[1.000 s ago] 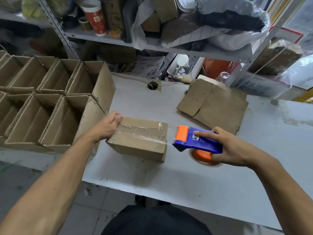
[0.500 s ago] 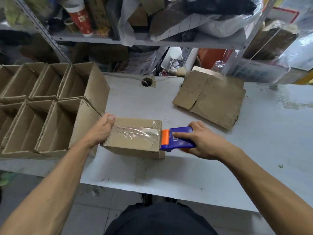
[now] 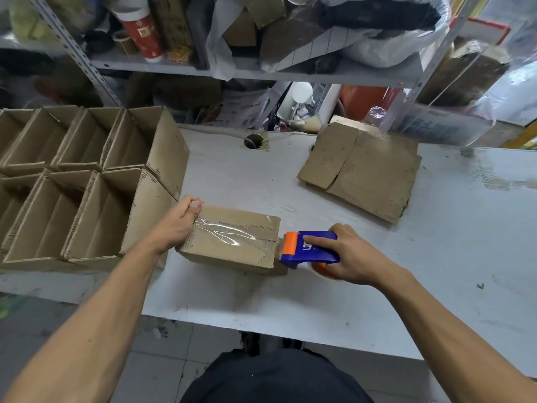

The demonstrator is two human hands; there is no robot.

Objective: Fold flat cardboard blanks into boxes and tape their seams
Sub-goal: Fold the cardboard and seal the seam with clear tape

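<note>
The open cardboard boxes (image 3: pixel 87 181) stand in rows at the left of the counter (image 3: pixel 436 257), nothing visible inside them. The taped box (image 3: pixel 232 239) lies near the front edge. Left hand (image 3: pixel 177 225) grips its left end, fingers curled. Right hand (image 3: pixel 351 257) is clamped on the blue/orange tape dispenser (image 3: pixel 308 250), touching the box's right end. Flat cardboard blanks (image 3: pixel 363 170) lie at the back.

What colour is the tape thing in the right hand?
The tape dispenser is blue with an orange roller, seen in the head view.
</note>
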